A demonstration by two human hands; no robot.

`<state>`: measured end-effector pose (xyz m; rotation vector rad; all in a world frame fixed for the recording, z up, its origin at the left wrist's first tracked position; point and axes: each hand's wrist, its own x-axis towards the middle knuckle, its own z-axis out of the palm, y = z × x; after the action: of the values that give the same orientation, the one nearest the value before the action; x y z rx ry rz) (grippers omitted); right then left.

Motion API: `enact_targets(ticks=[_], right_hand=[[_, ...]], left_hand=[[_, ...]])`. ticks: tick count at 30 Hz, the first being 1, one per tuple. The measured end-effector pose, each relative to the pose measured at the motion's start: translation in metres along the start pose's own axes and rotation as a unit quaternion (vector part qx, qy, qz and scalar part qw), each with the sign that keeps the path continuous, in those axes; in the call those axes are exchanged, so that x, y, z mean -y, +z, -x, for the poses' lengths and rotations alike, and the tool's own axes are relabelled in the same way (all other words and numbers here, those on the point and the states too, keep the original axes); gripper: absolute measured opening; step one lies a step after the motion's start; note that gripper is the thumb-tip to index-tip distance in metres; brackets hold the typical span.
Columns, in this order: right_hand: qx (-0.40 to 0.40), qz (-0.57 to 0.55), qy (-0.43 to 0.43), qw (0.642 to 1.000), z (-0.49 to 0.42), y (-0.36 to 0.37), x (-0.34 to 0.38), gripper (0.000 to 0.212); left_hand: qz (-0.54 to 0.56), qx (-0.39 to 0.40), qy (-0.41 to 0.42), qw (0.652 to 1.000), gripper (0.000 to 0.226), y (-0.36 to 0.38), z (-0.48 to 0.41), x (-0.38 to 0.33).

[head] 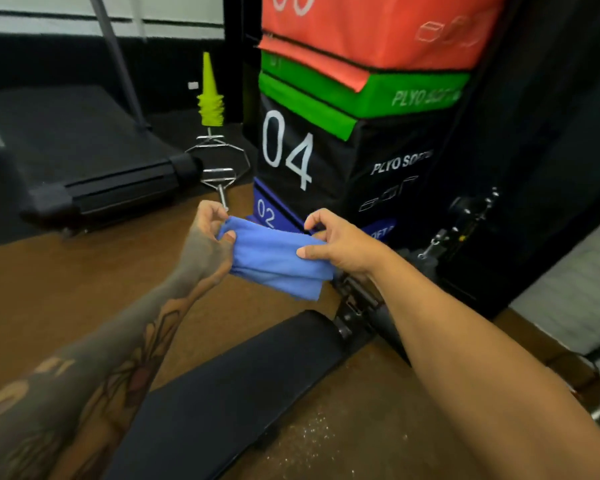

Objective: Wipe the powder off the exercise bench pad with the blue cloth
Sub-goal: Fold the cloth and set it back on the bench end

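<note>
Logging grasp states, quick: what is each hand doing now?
Left hand: closed on the blue cloth.
Right hand: closed on the same cloth.

- The soft blue fabric cloth (278,259) was folded into a thick, layered band and hung in the air above the far end of the bench pad, not touching it, with its loose lower corner drooping toward the pad.
- The long black padded exercise bench pad (229,396) lay flat and low, running diagonally below the cloth from the near left to the far right; its surface looked dark and smooth, with no powder discernible on it.
</note>
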<state>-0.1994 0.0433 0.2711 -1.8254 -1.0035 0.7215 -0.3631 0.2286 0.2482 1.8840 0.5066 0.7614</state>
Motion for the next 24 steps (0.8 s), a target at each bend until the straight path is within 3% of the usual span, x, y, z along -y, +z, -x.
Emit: enact_targets(ticks=[3,5,8,10,13,16,24], right_hand=[[-0.051,-0.051,-0.028,0.997,0.023,-0.043,0.014,0.027],[-0.091,-0.03,-0.031,0.995,0.034,-0.07,0.021,0.022],[-0.14,0.02,-0.004,0.99,0.048,-0.11,0.024,0.029],[-0.176,0.049,0.007,0.983,0.054,-0.134,0.023,0.029],[-0.22,0.031,0.017,0.975,0.067,-0.171,0.019,0.012],[-0.238,0.057,0.038,0.969,0.08,-0.204,0.005,0.031],[-0.306,0.012,0.125,0.944,0.115,-0.229,-0.063,0.037]], left_hand=[[-0.027,0.02,0.044,0.998,0.044,0.024,-0.019,-0.036],[-0.05,0.046,0.069,0.995,0.038,0.042,-0.03,-0.058],[-0.085,0.086,0.072,0.99,0.04,0.075,-0.044,-0.089],[-0.103,0.118,0.077,0.985,0.034,0.099,-0.054,-0.106],[-0.106,0.168,0.099,0.975,0.017,0.134,-0.07,-0.125],[-0.112,0.221,0.101,0.964,0.036,0.171,-0.085,-0.136],[-0.167,0.321,0.12,0.925,0.052,0.268,-0.108,-0.124]])
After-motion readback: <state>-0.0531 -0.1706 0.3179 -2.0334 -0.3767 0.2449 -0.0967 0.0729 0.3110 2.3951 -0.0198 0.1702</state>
